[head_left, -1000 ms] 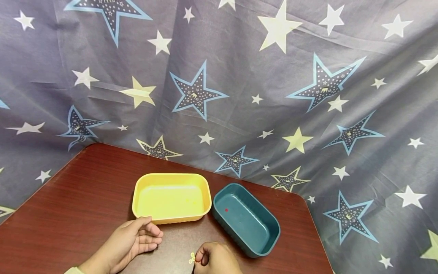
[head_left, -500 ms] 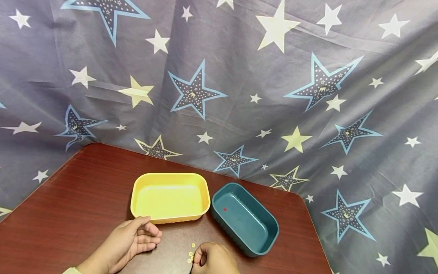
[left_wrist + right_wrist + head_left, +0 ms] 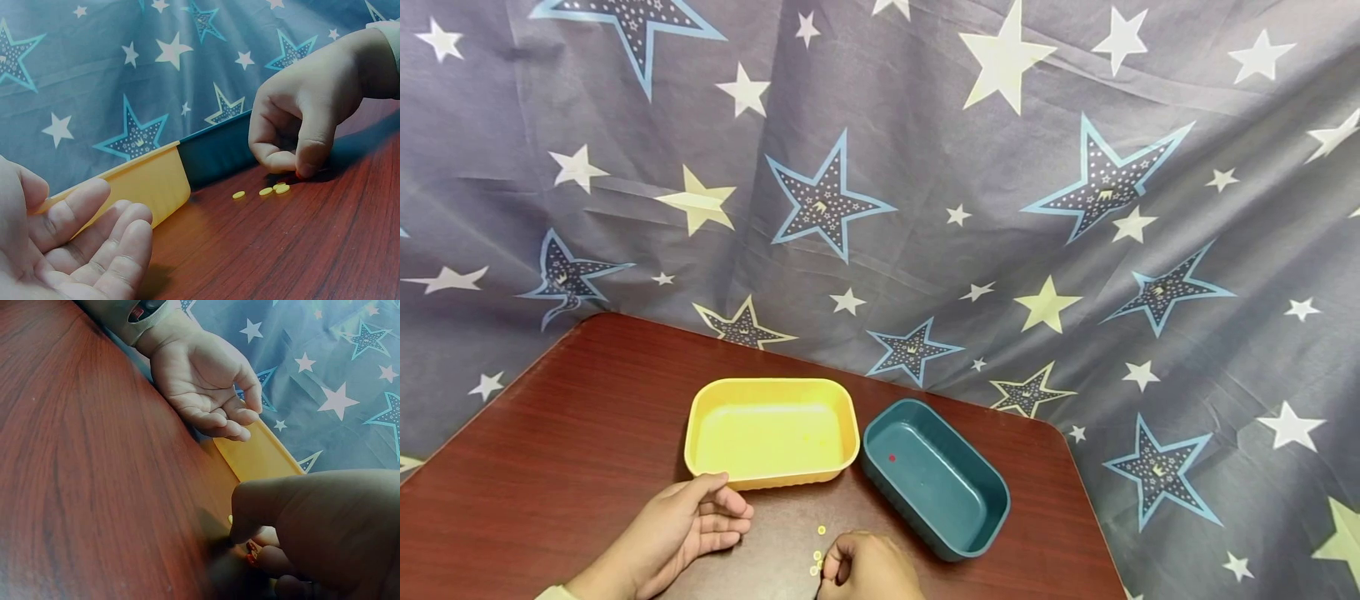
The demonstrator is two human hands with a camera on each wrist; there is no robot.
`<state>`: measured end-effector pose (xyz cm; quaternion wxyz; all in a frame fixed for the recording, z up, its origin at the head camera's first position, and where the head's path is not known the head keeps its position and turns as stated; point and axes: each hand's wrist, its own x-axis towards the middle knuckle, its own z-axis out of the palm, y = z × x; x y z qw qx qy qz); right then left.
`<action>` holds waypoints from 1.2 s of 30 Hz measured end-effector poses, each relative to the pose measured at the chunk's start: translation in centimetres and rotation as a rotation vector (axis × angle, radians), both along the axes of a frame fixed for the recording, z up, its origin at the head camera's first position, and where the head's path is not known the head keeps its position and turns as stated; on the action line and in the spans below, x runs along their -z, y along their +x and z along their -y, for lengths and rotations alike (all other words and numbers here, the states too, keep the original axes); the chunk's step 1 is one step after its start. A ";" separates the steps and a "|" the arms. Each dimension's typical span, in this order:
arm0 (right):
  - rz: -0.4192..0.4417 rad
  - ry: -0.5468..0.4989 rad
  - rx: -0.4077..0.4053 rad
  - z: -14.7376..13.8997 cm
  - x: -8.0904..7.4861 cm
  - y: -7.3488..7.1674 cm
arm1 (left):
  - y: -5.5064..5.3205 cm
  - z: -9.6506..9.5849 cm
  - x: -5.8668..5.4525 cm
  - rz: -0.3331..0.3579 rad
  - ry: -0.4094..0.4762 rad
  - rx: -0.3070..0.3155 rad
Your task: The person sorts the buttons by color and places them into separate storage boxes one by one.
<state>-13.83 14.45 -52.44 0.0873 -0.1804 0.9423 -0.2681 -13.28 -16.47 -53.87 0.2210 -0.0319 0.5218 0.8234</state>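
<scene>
My right hand (image 3: 872,567) is low over the table, fingers curled, thumb and forefinger together. Small shiny red pieces (image 3: 252,553) show between its fingers in the right wrist view; their kind is unclear. Beside its fingertips lie several small flat yellow discs (image 3: 266,191), one apart from the others. My left hand (image 3: 688,529) is held palm inward with relaxed fingers and nothing in it. Its thumb tip overlaps the front rim of the yellow bin (image 3: 771,481); whether it touches cannot be told. A few faint yellow bits lie inside that bin.
A dark teal bin (image 3: 992,517) stands angled right of the yellow one, with one small red piece (image 3: 892,458) inside. Both rest on the reddish-brown wooden table (image 3: 587,417). A grey star-patterned curtain (image 3: 925,275) hangs behind the table's far edge.
One yellow disc has come away from the cluster by the right fingertips and moved forward, toward the yellow bin. The hands have hardly moved, and the head view has shifted slightly.
</scene>
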 end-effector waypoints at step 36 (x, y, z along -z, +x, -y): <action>0.185 -0.249 -0.045 -1.1 -0.2 -0.4 | 0.0 -0.1 0.0 -0.002 0.003 -0.001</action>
